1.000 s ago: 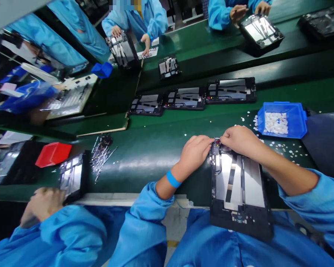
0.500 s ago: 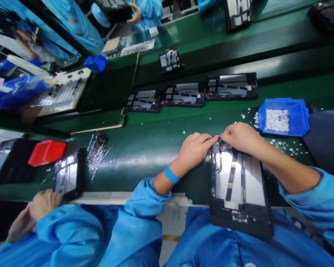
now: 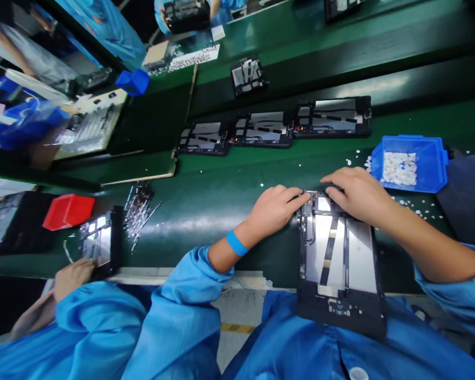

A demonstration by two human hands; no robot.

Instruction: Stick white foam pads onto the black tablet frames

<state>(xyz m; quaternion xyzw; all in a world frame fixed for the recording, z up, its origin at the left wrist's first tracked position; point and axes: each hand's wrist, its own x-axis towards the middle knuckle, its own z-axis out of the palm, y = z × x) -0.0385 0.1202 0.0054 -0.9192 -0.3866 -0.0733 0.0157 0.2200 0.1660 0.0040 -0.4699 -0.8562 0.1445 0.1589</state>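
An opened tablet [image 3: 340, 253] with a dark frame, pale battery panels and flat ribbon cables lies lengthwise over the green bench's near edge, its lower end against my torso. At its upper left corner, my left hand [image 3: 276, 210], with a blue band on the wrist, grips the frame, thumb on top near a small orange component. My right hand [image 3: 358, 195] is over the upper right end, thumb and fingers apart, and nothing shows between them. Part of the tablet's upper right edge is hidden under that hand.
A blue bin [image 3: 409, 163] of small white pieces stands right, with loose bits around it. Several opened tablets [image 3: 261, 129] lie beyond. Left are a pile of thin metal strips [image 3: 140, 214], a red bin [image 3: 68, 212] and a co-worker's hand [image 3: 73, 279] at another tablet [image 3: 98, 240].
My right hand's fingers have parted from a pinch at the tablet's top edge, and the hand has shifted slightly right. My left hand keeps its place at the corner.
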